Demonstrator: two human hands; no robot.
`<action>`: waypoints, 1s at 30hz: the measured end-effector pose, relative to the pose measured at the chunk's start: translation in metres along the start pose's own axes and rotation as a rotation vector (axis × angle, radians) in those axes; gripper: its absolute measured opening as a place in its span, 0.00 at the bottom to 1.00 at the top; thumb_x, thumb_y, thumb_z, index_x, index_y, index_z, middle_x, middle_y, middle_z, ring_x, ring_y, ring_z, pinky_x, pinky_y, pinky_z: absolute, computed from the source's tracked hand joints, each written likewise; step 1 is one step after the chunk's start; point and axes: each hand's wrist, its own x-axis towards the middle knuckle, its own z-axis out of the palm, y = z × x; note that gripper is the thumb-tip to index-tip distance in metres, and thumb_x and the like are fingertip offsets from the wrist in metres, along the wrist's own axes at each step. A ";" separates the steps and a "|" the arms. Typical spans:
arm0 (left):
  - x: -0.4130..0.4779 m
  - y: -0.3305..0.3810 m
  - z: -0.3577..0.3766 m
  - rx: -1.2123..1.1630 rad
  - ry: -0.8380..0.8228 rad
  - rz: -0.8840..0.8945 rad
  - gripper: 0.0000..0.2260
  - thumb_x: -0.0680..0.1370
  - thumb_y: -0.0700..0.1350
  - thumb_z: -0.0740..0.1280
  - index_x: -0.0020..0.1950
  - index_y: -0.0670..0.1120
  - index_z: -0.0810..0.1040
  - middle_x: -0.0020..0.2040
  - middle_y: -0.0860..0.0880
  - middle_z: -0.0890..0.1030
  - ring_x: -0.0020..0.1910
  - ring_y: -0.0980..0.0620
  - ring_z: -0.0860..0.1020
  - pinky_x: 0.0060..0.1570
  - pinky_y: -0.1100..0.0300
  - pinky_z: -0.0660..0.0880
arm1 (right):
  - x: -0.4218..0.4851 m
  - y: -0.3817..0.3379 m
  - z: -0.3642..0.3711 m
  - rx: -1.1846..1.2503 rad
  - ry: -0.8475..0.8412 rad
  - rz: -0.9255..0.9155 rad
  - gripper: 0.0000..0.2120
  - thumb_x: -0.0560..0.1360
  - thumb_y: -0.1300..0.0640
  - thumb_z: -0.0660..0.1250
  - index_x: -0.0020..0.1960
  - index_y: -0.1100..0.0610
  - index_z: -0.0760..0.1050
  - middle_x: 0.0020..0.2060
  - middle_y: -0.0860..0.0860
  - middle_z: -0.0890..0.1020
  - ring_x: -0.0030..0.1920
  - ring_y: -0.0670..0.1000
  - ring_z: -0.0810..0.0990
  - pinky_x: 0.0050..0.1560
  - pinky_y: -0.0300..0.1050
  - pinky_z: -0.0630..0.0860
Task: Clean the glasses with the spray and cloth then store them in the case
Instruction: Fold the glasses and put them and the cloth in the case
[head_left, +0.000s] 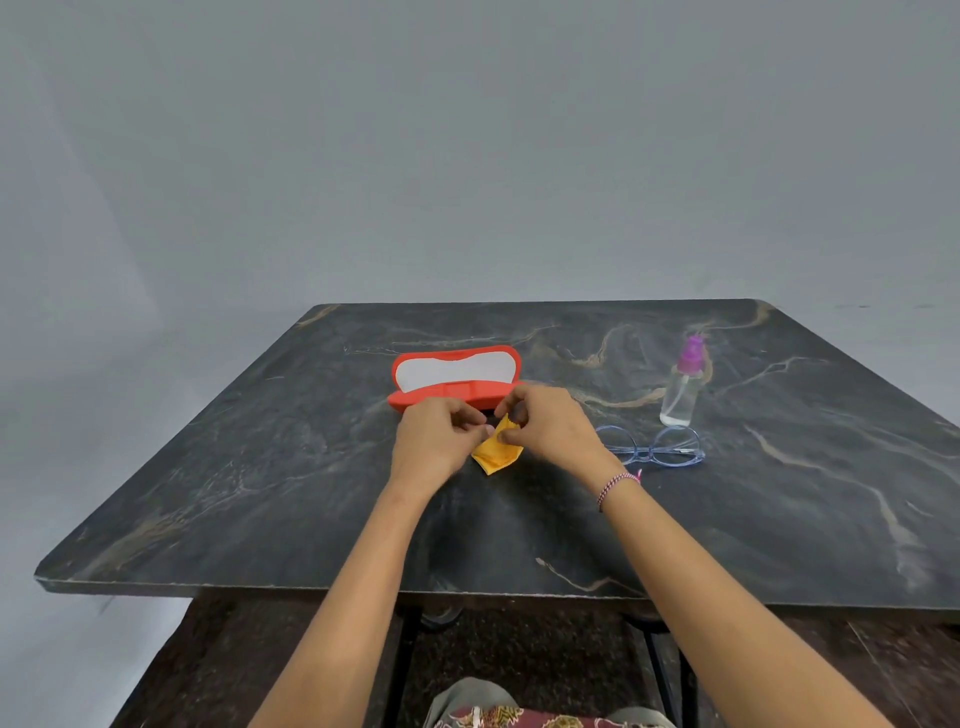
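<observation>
From the head view, the left hand (439, 439) and right hand (550, 426) pinch a soft, crumpled yellow cloth (496, 453), fingers curled on its upper edge. It sits just in front of the open red hard-shell case (454, 384) with a pale lining. Round translucent blue plastic glasses (657, 448) lie to the right, near the upright clear spray bottle (681, 387). The dark veined stone table (234, 493) stretches wide to its left and near edges.

Head cam, fwd-down, near table (260, 493)

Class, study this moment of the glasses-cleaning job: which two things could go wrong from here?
The right hand pinches the yellow cloth close beside the glasses; its wrist might nudge them along the table. The spray bottle stands upright just behind the glasses, so a reach for either could tip it.
</observation>
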 end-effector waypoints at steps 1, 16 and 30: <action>-0.001 0.001 0.001 -0.007 -0.038 -0.010 0.09 0.72 0.48 0.73 0.51 0.48 0.83 0.47 0.51 0.83 0.43 0.57 0.78 0.51 0.61 0.75 | 0.000 0.002 -0.001 0.062 0.005 0.005 0.10 0.69 0.59 0.72 0.49 0.52 0.77 0.35 0.45 0.74 0.40 0.48 0.75 0.38 0.38 0.69; -0.005 0.007 -0.015 -0.939 -0.189 -0.216 0.03 0.74 0.39 0.69 0.45 0.40 0.81 0.36 0.49 0.84 0.39 0.54 0.83 0.38 0.65 0.79 | -0.007 -0.004 -0.025 1.191 -0.089 0.066 0.21 0.70 0.70 0.70 0.61 0.63 0.70 0.33 0.53 0.81 0.35 0.47 0.82 0.37 0.39 0.80; 0.004 0.018 -0.029 -1.166 -0.027 -0.437 0.04 0.74 0.36 0.69 0.46 0.36 0.76 0.40 0.41 0.80 0.26 0.53 0.81 0.30 0.63 0.80 | -0.017 -0.027 -0.023 0.211 0.241 -0.311 0.14 0.68 0.54 0.75 0.50 0.59 0.82 0.43 0.50 0.80 0.41 0.46 0.79 0.45 0.31 0.73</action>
